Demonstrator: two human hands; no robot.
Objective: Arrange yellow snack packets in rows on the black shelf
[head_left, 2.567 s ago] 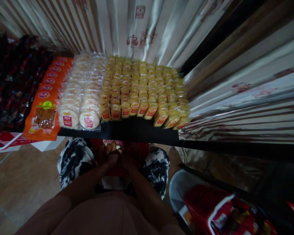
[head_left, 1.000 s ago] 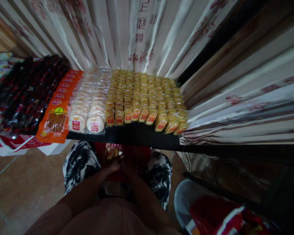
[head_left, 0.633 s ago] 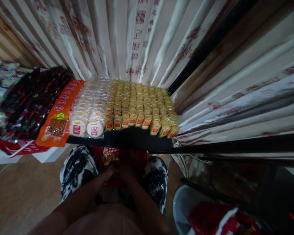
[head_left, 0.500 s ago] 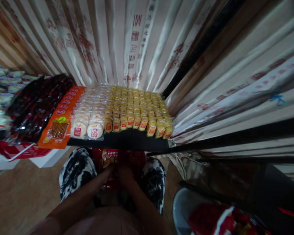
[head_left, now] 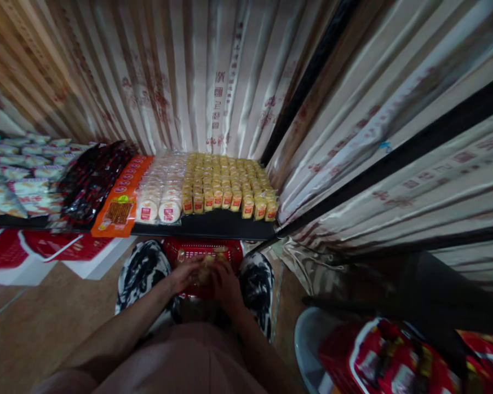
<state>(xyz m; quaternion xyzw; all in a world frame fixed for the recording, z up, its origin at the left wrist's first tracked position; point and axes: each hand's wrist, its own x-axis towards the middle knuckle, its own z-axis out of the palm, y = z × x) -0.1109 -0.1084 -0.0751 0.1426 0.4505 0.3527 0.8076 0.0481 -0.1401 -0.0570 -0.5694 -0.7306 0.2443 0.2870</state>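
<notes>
My left hand (head_left: 186, 273) and my right hand (head_left: 227, 284) meet over a red plastic basket (head_left: 168, 249) between my knees. Their fingers close from both sides around small yellow wrapped snacks (head_left: 206, 268), dim and partly covered by the fingers. A few more wrapped pieces lie in the basket. Just beyond, on a black shelf (head_left: 213, 225), stand tight rows of yellow packaged snacks (head_left: 227, 180) with red labels. Left of them are rows of round white crackers (head_left: 158, 189) in clear wrap.
An orange snack packet (head_left: 117, 210), dark shiny packets (head_left: 96, 183) and white bags (head_left: 28, 175) continue leftward. Red baskets (head_left: 61, 246) sit below. Pleated curtains (head_left: 181, 76) hang behind, crossed by black bars. A grey tub (head_left: 308, 334) and red packets (head_left: 398, 355) are at lower right.
My hands have risen out of the basket's shadow, with yellow wrapped snacks now showing between them. The camera view has shifted, bringing more white bags and red packets into sight.
</notes>
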